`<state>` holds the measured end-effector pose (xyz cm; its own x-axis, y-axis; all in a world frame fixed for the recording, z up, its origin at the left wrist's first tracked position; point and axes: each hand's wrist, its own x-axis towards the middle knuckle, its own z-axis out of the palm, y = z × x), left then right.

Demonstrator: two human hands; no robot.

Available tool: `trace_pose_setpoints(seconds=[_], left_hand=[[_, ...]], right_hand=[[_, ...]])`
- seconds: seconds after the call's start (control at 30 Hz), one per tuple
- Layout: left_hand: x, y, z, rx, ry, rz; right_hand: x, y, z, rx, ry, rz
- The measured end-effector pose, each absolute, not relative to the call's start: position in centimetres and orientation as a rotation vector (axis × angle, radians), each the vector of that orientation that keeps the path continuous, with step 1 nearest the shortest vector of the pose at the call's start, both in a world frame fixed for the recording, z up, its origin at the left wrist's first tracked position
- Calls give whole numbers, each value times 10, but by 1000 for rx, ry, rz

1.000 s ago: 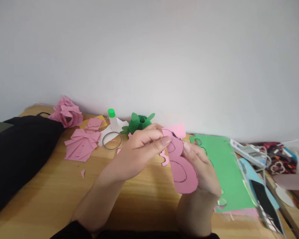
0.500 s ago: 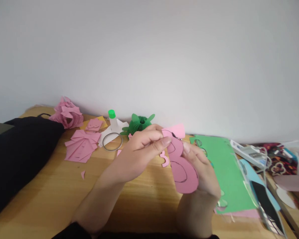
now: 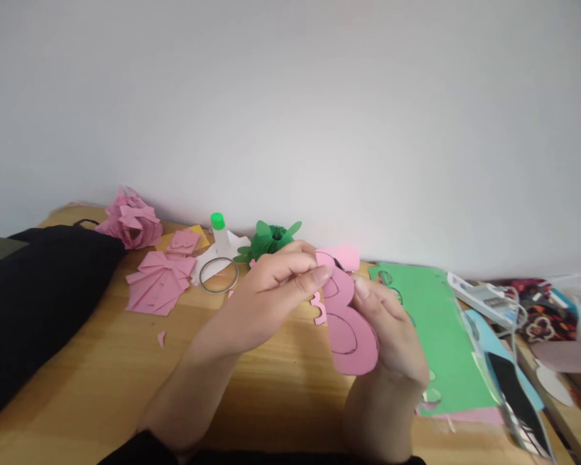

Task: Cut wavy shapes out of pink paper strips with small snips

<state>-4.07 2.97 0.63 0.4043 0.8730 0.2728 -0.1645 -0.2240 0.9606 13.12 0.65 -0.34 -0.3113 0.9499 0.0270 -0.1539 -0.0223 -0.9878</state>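
A folded piece of pink paper (image 3: 351, 345) with a scalloped edge and dark drawn curves is held up above the table. My left hand (image 3: 271, 294) pinches its upper left side between thumb and fingers. On its right edge my right hand (image 3: 392, 323) is closed, thumb at the notch between two lobes; its other fingers are mostly hidden behind the paper. A small dark mark or object shows near the paper's top, too unclear to name. Below, partly behind the paper, a small pink curved cutout (image 3: 318, 309) lies on the wooden table (image 3: 271, 400).
Behind my left hand stand a green pleated paper piece (image 3: 271, 239) and a green-capped glue stick (image 3: 217, 232). A ring (image 3: 219, 276) and folded pink paper (image 3: 159, 284) lie leftward, by a black bag (image 3: 43, 297). Green sheets (image 3: 448, 342) and a phone (image 3: 518, 394) lie rightward.
The lower lobe of the pink paper has swung slightly to the left. Both hands keep nearly the same place and hold.
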Motion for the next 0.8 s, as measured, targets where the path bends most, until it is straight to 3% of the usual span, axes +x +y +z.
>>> trace_pose_setpoints(seconds=[0.8], left_hand=[[-45,28,7,1558,728,1063]], right_hand=[[137,5,-14,-867,-1374,1482]])
